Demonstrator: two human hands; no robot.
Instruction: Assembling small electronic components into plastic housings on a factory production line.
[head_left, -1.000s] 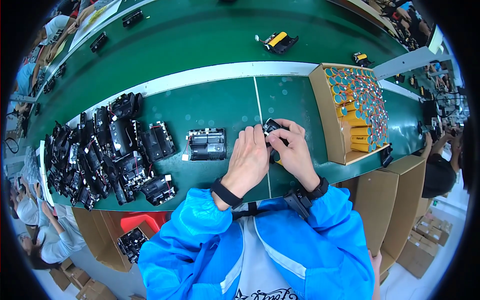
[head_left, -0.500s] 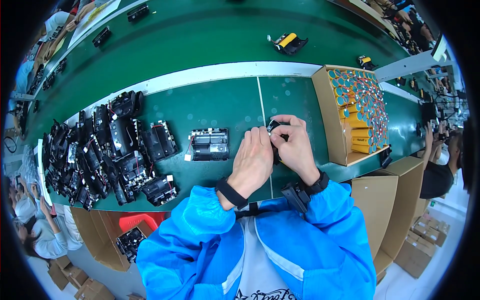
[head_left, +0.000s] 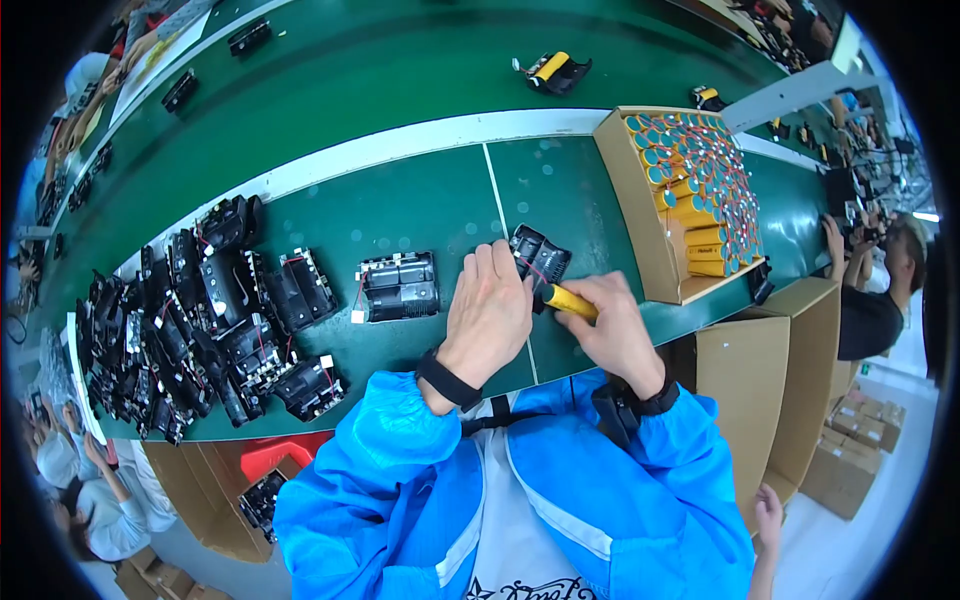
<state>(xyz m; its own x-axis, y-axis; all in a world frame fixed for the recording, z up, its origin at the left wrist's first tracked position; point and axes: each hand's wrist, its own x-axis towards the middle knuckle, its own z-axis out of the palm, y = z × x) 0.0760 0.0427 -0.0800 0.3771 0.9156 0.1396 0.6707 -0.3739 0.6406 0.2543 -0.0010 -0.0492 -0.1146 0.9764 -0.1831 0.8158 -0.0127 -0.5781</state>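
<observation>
My left hand (head_left: 487,305) grips the left edge of a black plastic housing (head_left: 543,256) on the green table, its fingers pressed together. The housing's hollow side shows, with a thin red wire near my left fingertips. In my right hand (head_left: 618,325) is a yellow cylindrical battery (head_left: 572,303), tilted, at the near edge of the housing. Its far end points toward my left fingers; whether it touches the housing is hard to tell. Another black housing (head_left: 400,287), with a white connector on a wire, lies apart to the left of my left hand.
A heap of black housings (head_left: 205,310) covers the table's left end. To the right stands a cardboard box (head_left: 640,225) of yellow batteries. Beyond a white rail (head_left: 400,143), a green belt carries a housing with a battery (head_left: 555,72). Open cartons (head_left: 740,400) flank me; people work nearby.
My right hand has drawn back toward me and right, and the yellow battery now shows in it. The housing, mostly hidden before, is exposed. The whole view has shifted slightly.
</observation>
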